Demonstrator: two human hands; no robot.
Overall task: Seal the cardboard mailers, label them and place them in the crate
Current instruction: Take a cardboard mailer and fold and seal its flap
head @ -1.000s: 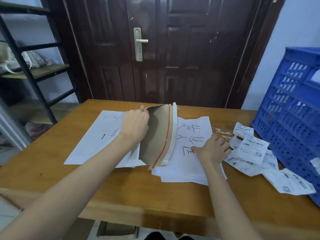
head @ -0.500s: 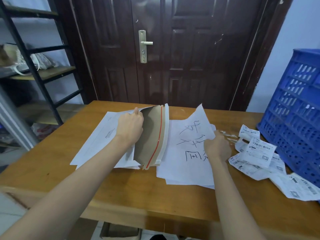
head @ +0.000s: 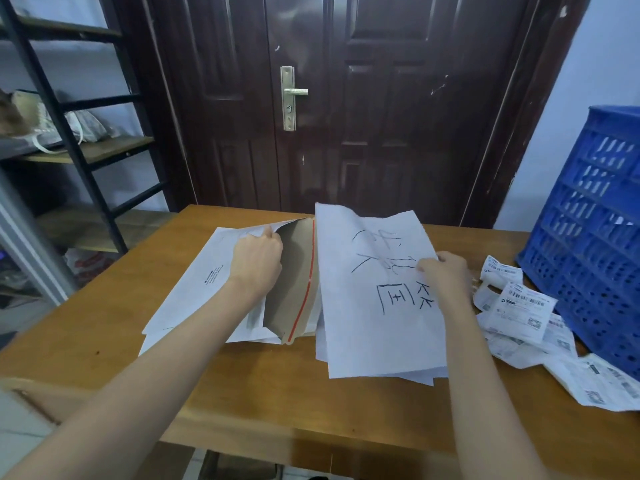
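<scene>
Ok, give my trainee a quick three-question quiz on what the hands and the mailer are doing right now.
1. True or false: the cardboard mailer is already sealed.
2. Which hand grips the handwritten sheet? A) left hand B) right hand C) neither
3. Fill in: the shipping labels lie on the table beside the blue ____.

Key:
1. False: its flap is raised, the red strip showing.
2. B: it lifts the sheet's right edge.
3. Crate.
</scene>
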